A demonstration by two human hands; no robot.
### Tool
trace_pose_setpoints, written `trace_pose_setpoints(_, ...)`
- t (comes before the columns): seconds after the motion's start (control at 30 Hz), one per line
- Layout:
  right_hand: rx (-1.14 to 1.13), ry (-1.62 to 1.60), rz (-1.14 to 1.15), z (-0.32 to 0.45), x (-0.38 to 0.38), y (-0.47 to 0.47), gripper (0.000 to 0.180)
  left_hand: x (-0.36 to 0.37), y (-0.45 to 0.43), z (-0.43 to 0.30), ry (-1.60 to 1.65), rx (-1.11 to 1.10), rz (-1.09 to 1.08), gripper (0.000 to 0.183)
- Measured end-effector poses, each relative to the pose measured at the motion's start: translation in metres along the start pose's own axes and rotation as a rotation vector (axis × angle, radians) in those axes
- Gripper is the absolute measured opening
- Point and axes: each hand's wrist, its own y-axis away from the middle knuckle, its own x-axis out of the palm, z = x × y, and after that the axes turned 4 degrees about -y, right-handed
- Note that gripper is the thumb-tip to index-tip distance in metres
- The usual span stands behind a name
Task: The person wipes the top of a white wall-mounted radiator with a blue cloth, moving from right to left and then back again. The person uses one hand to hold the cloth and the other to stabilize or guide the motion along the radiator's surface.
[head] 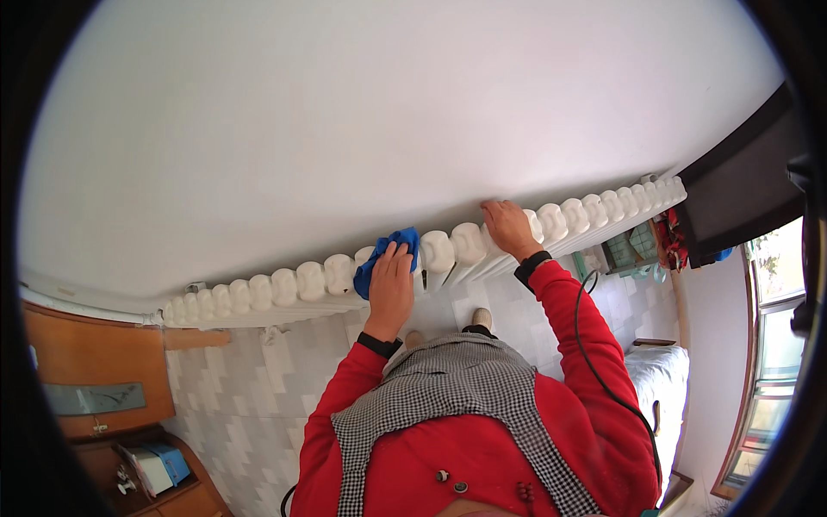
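A long white sectional radiator (310, 280) runs along the wall in front of me, its rounded section tops in a row. My left hand (392, 279) lies over a crumpled blue cloth (367, 274) and presses it against the top of the radiator near the middle. To the right, my right hand (508, 225) rests across the radiator top, its fingers curled over the edge on the wall side. No object shows in the right hand, and its fingertips are partly hidden behind the radiator.
A white wall (400, 116) rises behind the radiator. At left are a wooden door (97, 362) and a shelf with folders (161, 465). A dark panel (743, 174), a green crate (630, 249) and a covered bed (659, 381) stand right. A black cable (588, 349) hangs along my right arm.
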Motion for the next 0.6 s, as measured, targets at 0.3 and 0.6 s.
trace_pose_setpoints(0.3,-0.138,-0.065,-0.045,-0.008,0.005,0.002,0.017,0.031,-0.027,-0.039,-0.098,-0.165,0.009,0.036)
trace_pose_setpoints(0.6,-0.193,-0.026,0.064,-0.013,0.014,0.002,0.016,0.035,0.021,-0.095,-0.114,-0.368,-0.11,0.039)
